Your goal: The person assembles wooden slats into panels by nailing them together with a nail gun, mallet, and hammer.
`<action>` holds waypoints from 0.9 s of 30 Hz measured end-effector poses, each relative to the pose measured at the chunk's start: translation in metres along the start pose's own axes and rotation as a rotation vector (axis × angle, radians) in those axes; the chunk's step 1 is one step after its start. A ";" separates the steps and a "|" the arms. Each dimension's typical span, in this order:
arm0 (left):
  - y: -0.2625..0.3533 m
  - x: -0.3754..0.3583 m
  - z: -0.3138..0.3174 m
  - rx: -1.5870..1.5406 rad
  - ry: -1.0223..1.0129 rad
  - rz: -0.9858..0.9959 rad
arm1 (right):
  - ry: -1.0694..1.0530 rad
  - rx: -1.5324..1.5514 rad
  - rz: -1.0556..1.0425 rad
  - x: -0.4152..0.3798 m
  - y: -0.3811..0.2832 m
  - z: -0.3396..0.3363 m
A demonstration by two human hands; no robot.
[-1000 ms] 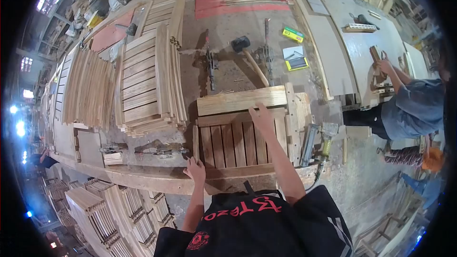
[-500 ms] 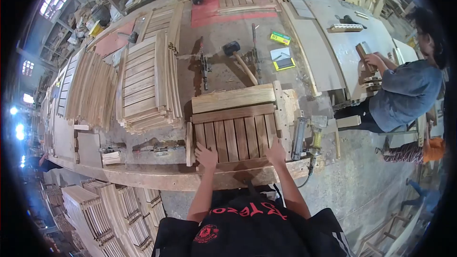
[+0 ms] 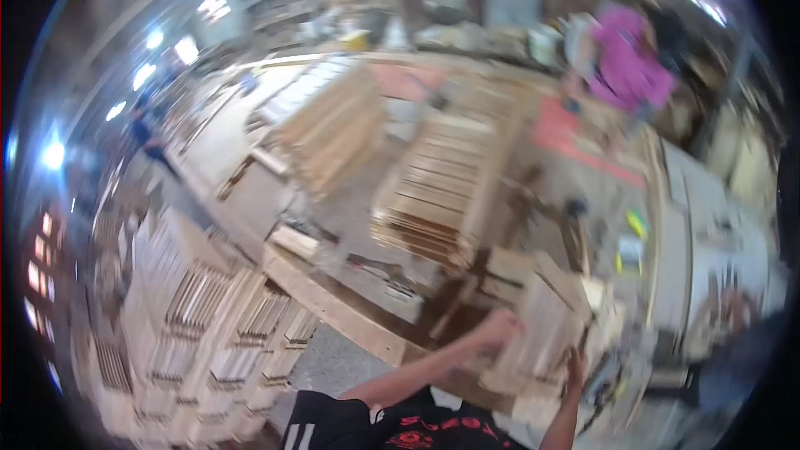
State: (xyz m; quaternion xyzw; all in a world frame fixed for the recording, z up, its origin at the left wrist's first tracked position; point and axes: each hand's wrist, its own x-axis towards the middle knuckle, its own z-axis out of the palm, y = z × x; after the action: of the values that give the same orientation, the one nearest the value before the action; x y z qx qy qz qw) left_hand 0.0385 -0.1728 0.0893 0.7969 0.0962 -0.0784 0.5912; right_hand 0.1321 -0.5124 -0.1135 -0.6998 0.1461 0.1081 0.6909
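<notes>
A slatted wooden panel [image 3: 543,329] lies at an angle in front of me, blurred by motion, with a pale wooden strip along its far side. My left hand [image 3: 500,330] is at the panel's left edge, its fingers smeared so that I cannot tell its grip. Up along the panel's right edge, the fingers of my right hand [image 3: 575,369] are stretched out. A narrow wooden board [image 3: 454,317] sits left of the panel, across a dark gap.
Beyond the panel rises a stack of slatted panels [image 3: 437,175], with another stack [image 3: 329,129] to its left. More stacked panels [image 3: 200,300] stand at lower left, past the bench's front beam [image 3: 342,312]. A person in pink [image 3: 629,62] is across the bench.
My view has swung left, so the bench and stacks appear shifted right and turned. Both hands and the panel now sit right of centre, and the left forearm reaches across.
</notes>
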 end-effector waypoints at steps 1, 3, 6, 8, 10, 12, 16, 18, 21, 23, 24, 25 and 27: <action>0.031 -0.004 -0.007 -0.101 -0.006 -0.100 | 0.026 -0.096 -0.206 0.011 0.016 -0.012; 0.075 -0.020 -0.058 -0.088 -0.027 -0.102 | 0.105 -0.320 -0.185 -0.008 -0.056 0.002; 0.048 -0.046 -0.141 -0.167 0.048 0.084 | 0.160 -0.036 -0.373 -0.085 -0.139 0.036; 0.052 -0.091 -0.195 -0.565 0.323 0.214 | 0.202 0.001 -0.620 -0.157 -0.214 0.113; 0.022 -0.131 -0.253 -0.631 0.402 0.112 | 0.169 -0.225 -0.896 -0.165 -0.241 0.176; 0.006 -0.181 -0.306 -0.601 0.570 -0.167 | 0.049 -0.261 -0.847 -0.190 -0.289 0.246; -0.042 -0.215 -0.391 -1.073 0.849 -0.095 | -0.163 -0.710 -1.295 -0.245 -0.417 0.406; -0.026 -0.226 -0.431 -1.250 0.948 0.135 | -0.181 -0.739 -1.592 -0.271 -0.453 0.455; -0.015 -0.214 -0.512 -1.222 1.027 0.516 | -0.273 -0.615 -1.481 -0.289 -0.461 0.474; 0.030 -0.222 -0.559 -1.260 0.970 0.648 | -0.393 -0.457 -1.223 -0.292 -0.454 0.485; 0.038 -0.215 -0.589 -1.315 1.004 0.600 | -0.348 -0.490 -1.270 -0.297 -0.447 0.494; 0.041 -0.207 -0.621 -1.367 1.039 0.556 | -0.386 -0.517 -1.250 -0.291 -0.433 0.497; 0.049 -0.189 -0.686 -1.390 1.062 0.530 | -0.455 -0.624 -1.249 -0.275 -0.393 0.499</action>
State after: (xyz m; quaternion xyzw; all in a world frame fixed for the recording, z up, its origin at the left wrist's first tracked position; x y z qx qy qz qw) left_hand -0.1256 0.4588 0.3776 0.1887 0.1951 0.5123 0.8148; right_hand 0.0391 0.0018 0.3403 -0.7770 -0.4645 -0.1265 0.4055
